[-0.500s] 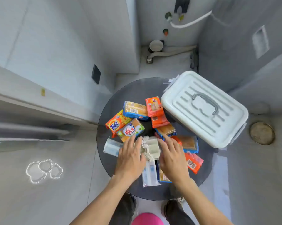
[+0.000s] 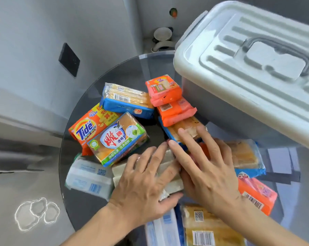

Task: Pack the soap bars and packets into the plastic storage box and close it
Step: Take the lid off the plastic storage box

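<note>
Nearest the camera, at the bottom edge: a yellow soap packet (image 2: pixel 212 228) with a barcode, and beside it on the left a blue-and-white packet (image 2: pixel 160 229), both lying flat on the round glass table (image 2: pixel 75 206); both partly cut off by the frame.

Above these, the left hand (image 2: pixel 143 183) lies palm down on a pale white wrapped bar (image 2: pixel 169 174), fingers spread and only slightly bent, thumb along the bar's near edge; whether it grips the bar cannot be told. The right hand (image 2: pixel 207 167) lies just beside it, fingers straight and apart, forefinger tip touching the bar's far end, other fingertips resting on a blue-edged yellow packet (image 2: pixel 184 128).

Left of the hands: a white packet with blue print (image 2: pixel 88 176); right of them, an orange packet (image 2: pixel 256 194) and a yellow packet in clear wrap (image 2: pixel 244 155).

Farther: a green-and-orange soap bar (image 2: pixel 118 139) overlapping an orange Tide packet (image 2: pixel 89 125); beyond, a blue packet (image 2: pixel 127 102); two stacked orange packets (image 2: pixel 169 100).

Farthest right: the plastic storage box (image 2: pixel 212 110), its white lid (image 2: pixel 256 64) on, grey handle (image 2: pixel 278 50) flat; all soap lies outside it.
</note>
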### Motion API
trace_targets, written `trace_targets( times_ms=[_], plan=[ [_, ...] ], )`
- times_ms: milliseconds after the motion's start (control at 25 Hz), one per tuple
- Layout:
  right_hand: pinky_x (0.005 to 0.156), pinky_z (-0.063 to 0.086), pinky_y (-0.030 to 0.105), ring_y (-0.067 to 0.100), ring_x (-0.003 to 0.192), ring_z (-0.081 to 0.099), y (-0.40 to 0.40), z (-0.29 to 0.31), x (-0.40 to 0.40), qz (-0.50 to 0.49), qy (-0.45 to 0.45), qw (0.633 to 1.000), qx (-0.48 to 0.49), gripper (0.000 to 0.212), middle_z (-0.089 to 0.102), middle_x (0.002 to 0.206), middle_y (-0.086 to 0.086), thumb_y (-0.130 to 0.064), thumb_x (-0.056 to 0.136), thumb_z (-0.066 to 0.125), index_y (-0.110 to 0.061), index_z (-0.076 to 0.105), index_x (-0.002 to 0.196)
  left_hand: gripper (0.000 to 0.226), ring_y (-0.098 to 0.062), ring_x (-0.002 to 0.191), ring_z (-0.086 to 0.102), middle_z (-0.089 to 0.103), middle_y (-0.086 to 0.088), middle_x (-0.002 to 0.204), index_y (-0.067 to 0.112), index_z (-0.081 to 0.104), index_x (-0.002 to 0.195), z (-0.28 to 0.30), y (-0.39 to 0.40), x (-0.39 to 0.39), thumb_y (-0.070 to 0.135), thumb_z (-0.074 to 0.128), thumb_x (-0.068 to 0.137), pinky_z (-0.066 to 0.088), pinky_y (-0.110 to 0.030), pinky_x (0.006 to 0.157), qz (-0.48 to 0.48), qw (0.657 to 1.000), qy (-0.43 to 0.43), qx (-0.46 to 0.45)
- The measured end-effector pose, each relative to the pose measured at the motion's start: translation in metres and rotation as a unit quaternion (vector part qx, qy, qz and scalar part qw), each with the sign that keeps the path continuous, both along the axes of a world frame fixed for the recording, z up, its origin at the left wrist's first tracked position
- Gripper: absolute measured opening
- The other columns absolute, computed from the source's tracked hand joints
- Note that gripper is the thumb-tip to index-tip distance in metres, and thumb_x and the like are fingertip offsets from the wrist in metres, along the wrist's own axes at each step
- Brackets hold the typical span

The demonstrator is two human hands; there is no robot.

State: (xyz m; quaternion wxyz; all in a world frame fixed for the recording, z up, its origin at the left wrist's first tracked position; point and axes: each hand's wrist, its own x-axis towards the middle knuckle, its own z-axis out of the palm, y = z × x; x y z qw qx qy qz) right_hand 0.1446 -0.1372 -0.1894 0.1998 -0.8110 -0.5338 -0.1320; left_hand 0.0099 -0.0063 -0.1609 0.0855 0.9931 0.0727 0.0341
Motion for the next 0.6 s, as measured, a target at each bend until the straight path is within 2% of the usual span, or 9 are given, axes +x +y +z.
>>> trace_targets(
  times_ms=[160,400,600],
  plan=[
    [0.092,0.038,0.053,0.038,0.138,0.040,0.001,-0.004,-0.002,-0.005,-0.017,0.999,0.045,0.046,0.047,0.151,0.003,-0.026,0.096,0.042,-0.025,0.051,0.141,0.074,-0.035,0.114,0.058,0.056,-0.015,0.136,0.026,0.046,0.138,-0.004,-0.001,0.003,0.062,0.060,0.076,0.049,-0.049,0.084,0.003,0.999,-0.034,0.024],
    [0.078,0.047,0.046,0.033,0.130,0.047,0.002,-0.001,0.002,-0.013,-0.056,0.997,0.049,0.054,0.053,0.141,-0.004,-0.030,0.086,0.055,-0.025,0.050,0.140,0.066,-0.029,0.106,0.056,0.056,-0.006,0.127,0.030,0.045,0.130,-0.008,-0.008,0.001,0.061,0.057,0.073,0.050,-0.047,0.079,0.018,0.995,-0.079,0.065],
    [0.083,0.053,0.049,0.030,0.122,0.052,-0.003,0.010,0.003,0.010,-0.022,0.999,0.025,0.056,0.058,0.137,-0.006,-0.027,0.081,0.063,-0.024,0.054,0.137,0.067,-0.025,0.115,0.047,0.047,0.001,0.133,0.034,0.036,0.134,-0.007,-0.011,0.001,0.069,0.045,0.077,0.039,-0.044,0.092,0.047,0.996,-0.039,0.069]
  ],
)
